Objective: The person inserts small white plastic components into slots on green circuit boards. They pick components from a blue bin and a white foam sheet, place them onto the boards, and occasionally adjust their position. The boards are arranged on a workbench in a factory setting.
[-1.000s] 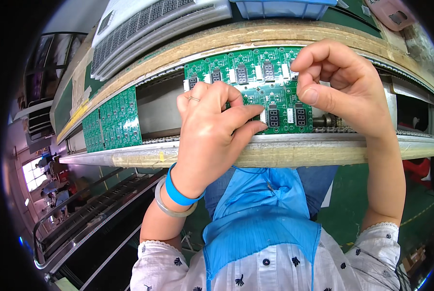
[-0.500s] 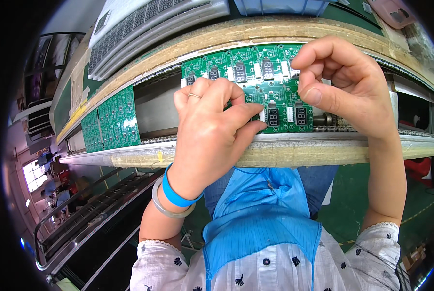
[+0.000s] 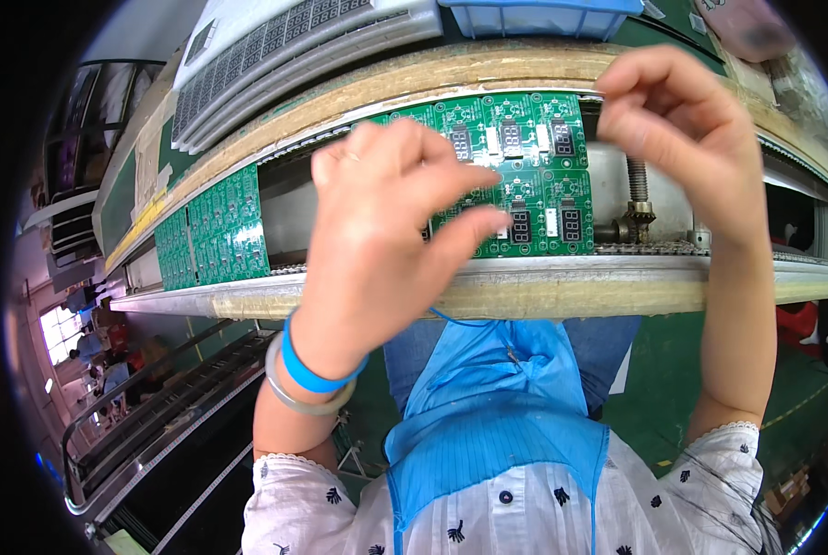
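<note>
A green circuit board panel [image 3: 522, 171] lies on the conveyor rails in front of me, carrying dark digit displays [image 3: 511, 139] and white connectors [image 3: 552, 222]. My left hand [image 3: 372, 227] hovers over its left part and hides much of it. The thumb and index finger are apart, with nothing visible between them. Beyond the panel's upper right corner is my right hand [image 3: 682, 139], raised and apart from the board. Its fingers are bent and smeared by motion, so whether they hold anything cannot be made out.
Another green board panel [image 3: 210, 227] sits on the rails at left. Foam trays of displays [image 3: 275, 69] are stacked at the far left, and a blue bin [image 3: 543, 18] stands at the back. A wooden-topped rail [image 3: 562, 296] runs along the near side. A metal shaft [image 3: 637, 199] shows at right.
My left hand has moved slightly left, opening its thumb and index finger away from a connector. My right hand has drawn right and up, off the panel's right edge.
</note>
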A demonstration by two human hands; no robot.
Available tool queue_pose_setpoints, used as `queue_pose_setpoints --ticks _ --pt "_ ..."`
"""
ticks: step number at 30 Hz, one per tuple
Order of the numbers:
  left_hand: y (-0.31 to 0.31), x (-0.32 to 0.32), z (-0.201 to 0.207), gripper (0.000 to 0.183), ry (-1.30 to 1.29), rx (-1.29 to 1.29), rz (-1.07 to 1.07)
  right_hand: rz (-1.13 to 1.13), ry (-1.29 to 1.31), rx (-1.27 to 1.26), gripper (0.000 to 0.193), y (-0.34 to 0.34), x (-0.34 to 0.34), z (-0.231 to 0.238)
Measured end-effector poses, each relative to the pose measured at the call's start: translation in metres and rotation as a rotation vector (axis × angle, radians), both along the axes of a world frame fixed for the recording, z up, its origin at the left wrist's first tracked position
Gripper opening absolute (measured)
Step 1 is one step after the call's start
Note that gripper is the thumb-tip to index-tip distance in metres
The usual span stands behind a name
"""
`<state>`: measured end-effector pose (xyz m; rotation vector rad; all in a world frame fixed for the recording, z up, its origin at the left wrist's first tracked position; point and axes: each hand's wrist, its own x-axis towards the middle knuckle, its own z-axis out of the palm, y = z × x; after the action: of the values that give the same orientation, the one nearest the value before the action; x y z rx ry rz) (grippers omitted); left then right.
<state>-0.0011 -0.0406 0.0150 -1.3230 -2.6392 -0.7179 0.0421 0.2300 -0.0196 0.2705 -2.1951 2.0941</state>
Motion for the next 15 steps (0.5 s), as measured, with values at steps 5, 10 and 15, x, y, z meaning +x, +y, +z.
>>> queue_pose_setpoints --ticks 5,10,15 --pt "0.033 -0.063 0.013 0.011 0.111 0.265 -0.083 -0.279 0.126 0.612 0.021 0.009 -0.038 0.056" --pt "0.081 -0.112 0.025 0.016 0.028 0.013 0.084 -0.176 0.4 1.251 0.025 0.023 -0.119 0.043" --pt "0.121 -0.157 0.004 0.019 0.173 -0.222 0.024 -0.261 0.308 1.537 0.024 -0.001 -0.094 0.065"
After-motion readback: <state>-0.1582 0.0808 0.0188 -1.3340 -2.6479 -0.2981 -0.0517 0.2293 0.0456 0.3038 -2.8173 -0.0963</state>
